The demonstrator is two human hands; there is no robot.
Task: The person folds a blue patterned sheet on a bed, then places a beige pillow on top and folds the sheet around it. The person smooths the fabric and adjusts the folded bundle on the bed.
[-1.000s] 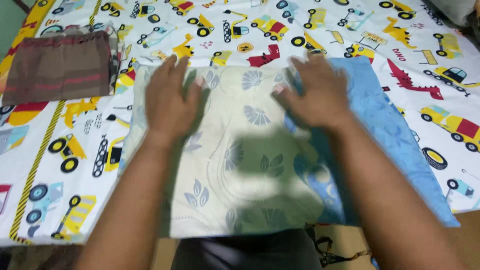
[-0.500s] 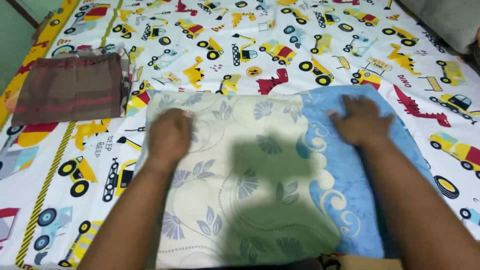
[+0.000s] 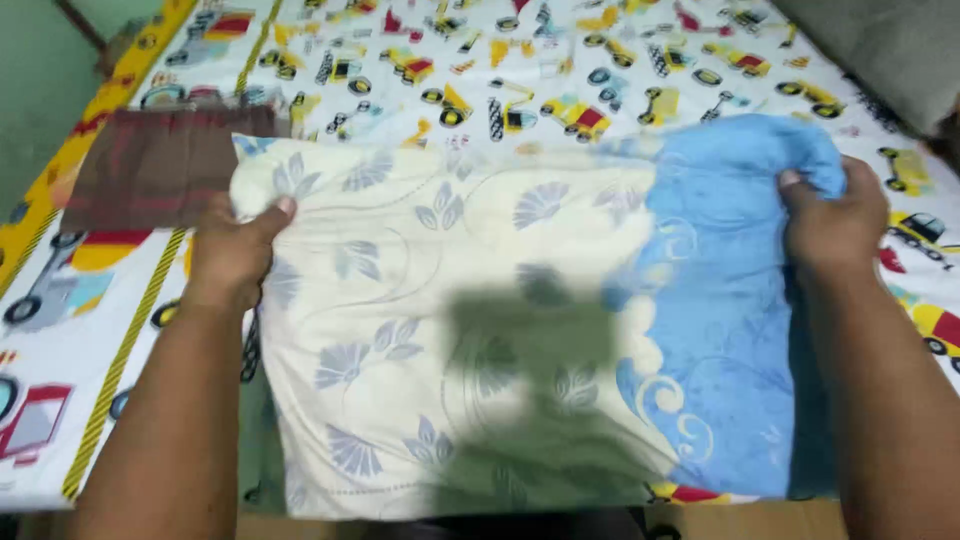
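Left hand (image 3: 232, 255): fingers closed on the left edge of the pillowcase (image 3: 470, 320), thumb on top. Right hand (image 3: 833, 222): fingers gripping the bunched blue corner at the far right. Pillowcase: soft woven cloth, roughly rectangular, cream with grey-blue leaf and flower print, 1 blue band with pale swirls along the right side; held spread between both hands over the bed sheet (image 3: 560, 70). Sheet: white, printed with coloured vehicles. Folded brown striped cloth (image 3: 150, 165) lies beyond the left hand.
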